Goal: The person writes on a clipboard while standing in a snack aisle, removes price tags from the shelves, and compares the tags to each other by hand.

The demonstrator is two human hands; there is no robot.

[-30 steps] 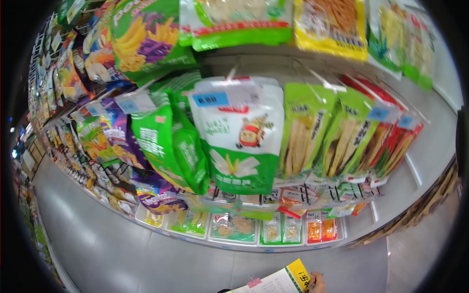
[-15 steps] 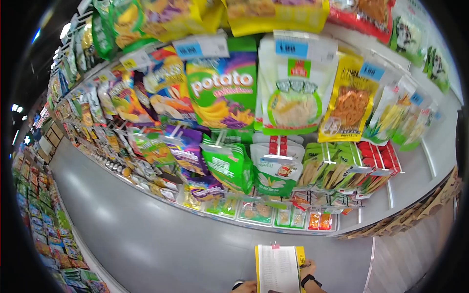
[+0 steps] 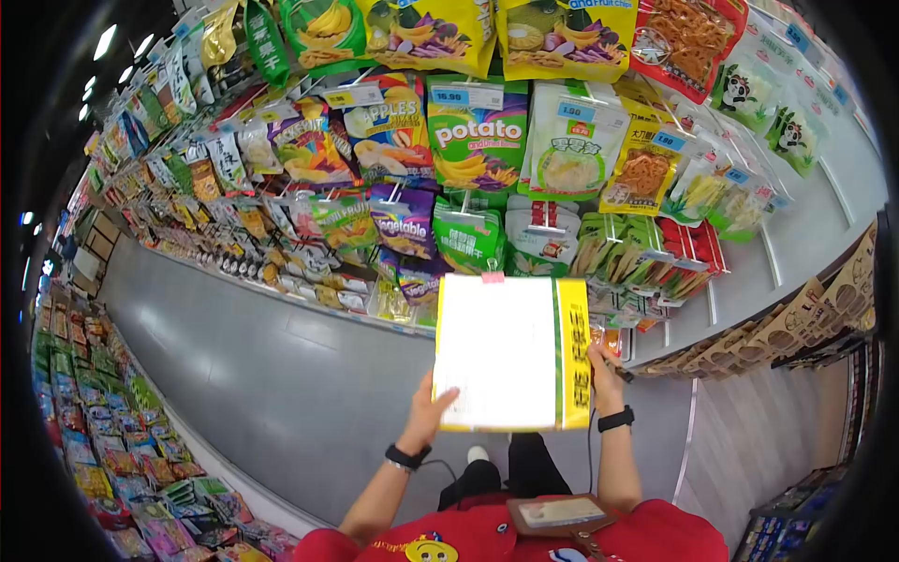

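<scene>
A yellow-edged board with white paper and a pink clip at its top is held out in front of my body. My left hand grips its lower left edge, the thumb lying over the paper. At the right edge my right hand is closed on the board and also has a dark pen between its fingers. The sheet is too bright to read. Beyond the board hang snack bags, among them a green and purple potato bag.
Shelves of hanging bags with price tags curve across the front. More packets line the lower left. Grey floor runs between them. Brown patterned packages stand at the right. A badge holder hangs at my waist.
The board and both hands have come up from the bottom edge to the middle of the view. The view has tilted, and my red top and legs now show.
</scene>
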